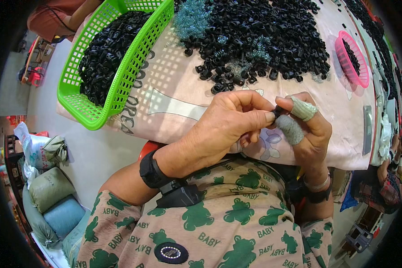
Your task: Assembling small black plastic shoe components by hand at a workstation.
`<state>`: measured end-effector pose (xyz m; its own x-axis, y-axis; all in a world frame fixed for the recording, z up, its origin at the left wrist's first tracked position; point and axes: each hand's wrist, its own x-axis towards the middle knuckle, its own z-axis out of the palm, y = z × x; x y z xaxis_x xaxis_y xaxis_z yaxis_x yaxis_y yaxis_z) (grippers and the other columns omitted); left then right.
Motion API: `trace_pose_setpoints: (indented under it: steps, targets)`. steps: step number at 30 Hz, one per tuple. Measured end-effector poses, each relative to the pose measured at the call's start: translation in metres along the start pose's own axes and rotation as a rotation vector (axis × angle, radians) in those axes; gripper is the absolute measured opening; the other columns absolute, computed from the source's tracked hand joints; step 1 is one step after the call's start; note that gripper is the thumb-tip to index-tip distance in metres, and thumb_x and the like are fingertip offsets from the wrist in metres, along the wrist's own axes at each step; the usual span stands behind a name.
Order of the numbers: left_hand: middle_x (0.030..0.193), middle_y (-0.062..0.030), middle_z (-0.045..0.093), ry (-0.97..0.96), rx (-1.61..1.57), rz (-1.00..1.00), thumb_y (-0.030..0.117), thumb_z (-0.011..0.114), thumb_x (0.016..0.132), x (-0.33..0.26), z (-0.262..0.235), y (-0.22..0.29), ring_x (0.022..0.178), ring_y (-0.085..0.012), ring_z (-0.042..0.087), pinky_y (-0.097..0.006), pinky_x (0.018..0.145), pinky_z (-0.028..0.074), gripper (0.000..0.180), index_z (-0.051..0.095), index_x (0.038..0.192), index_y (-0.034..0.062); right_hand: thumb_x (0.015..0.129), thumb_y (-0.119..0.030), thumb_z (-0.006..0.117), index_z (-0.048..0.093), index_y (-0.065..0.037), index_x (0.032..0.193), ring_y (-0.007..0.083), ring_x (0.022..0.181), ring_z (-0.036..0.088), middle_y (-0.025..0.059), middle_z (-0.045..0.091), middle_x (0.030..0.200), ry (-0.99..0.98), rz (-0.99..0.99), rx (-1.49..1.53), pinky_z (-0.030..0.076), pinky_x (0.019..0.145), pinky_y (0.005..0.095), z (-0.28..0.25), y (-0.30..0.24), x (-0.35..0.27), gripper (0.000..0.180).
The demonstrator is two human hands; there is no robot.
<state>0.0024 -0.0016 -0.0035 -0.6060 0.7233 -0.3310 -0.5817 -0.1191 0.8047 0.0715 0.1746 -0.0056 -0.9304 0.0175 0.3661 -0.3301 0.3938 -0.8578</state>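
Observation:
In front of my body, just above the table's near edge, my left hand [225, 118] and my right hand [316, 129] meet at a small black plastic piece [278, 111]. My left thumb and forefinger pinch it from one side, and my right fingers close on it from the other. Knitted covers, one pale green [303, 108] and one grey [290, 129], wrap two digits of my right hand. The fingertips hide much of the piece, so its exact shape cannot be made out. Beyond my hands spreads a heap of similar black plastic pieces [254, 40], with small coil springs [193, 20] mixed in.
A green plastic basket [116, 100] full of black pieces stands at the left on the pink tablecloth [165, 123]. At the right are a pink basket [364, 76] and a flat metal strip [367, 129]. Other people sit at the far left [53, 20] and right [386, 187].

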Motion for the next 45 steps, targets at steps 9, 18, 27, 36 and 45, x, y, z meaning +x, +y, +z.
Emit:
trace_pose_setpoints:
  steps: [9,18,27,36,45]
  targets:
    - [0.073,0.0027,0.057,0.019,-0.14,-0.091,0.011,0.066,0.085,-0.002,0.002,0.004,0.052,-0.0008,0.045,-0.013,0.042,0.03,0.012,0.061,0.094,0.004,0.063,-0.009,0.082,0.062,-0.001,0.111,0.0198,0.079,0.061,0.0092,0.056,0.096,0.097,-0.182,-0.27,0.051,0.066,0.0283,0.014,0.005,-0.004,0.053]
    - [0.077,0.0017,0.056,0.004,-0.195,-0.142,0.014,0.062,0.089,-0.001,-0.002,0.001,0.054,-0.0005,0.045,-0.013,0.041,0.03,0.012,0.061,0.094,0.0027,0.061,-0.009,0.082,0.064,-0.001,0.106,0.022,0.076,0.061,0.0098,0.056,0.093,0.145,-0.246,-0.377,0.051,0.061,0.0298,0.012,0.005,-0.005,0.049]
    - [0.076,0.0024,0.057,-0.042,-0.063,-0.093,0.016,0.063,0.088,-0.002,0.001,0.006,0.056,-0.0005,0.046,-0.013,0.043,0.034,0.014,0.064,0.095,0.0041,0.062,-0.008,0.081,0.063,-0.001,0.107,0.0219,0.074,0.06,0.009,0.055,0.091,0.118,-0.299,-0.496,0.05,0.06,0.0289,0.013,-0.002,-0.002,0.049]
    - [0.078,0.0038,0.058,0.055,-0.026,-0.001,0.013,0.063,0.086,-0.002,0.005,-0.007,0.063,-0.0006,0.046,-0.016,0.051,0.034,0.017,0.065,0.1,0.0042,0.063,-0.012,0.081,0.062,0.0,0.108,0.0222,0.073,0.059,0.0098,0.054,0.091,0.052,-0.325,-0.543,0.049,0.059,0.0291,0.012,-0.006,-0.001,0.05]
    - [0.074,0.0044,0.056,0.029,0.104,0.058,0.012,0.063,0.087,-0.003,0.007,-0.001,0.058,-0.0008,0.044,-0.016,0.049,0.033,0.009,0.065,0.091,0.0048,0.064,-0.021,0.082,0.06,0.003,0.109,0.023,0.067,0.055,0.009,0.056,0.083,0.069,-0.319,-0.519,0.046,0.055,0.0316,0.011,0.001,-0.003,0.055]
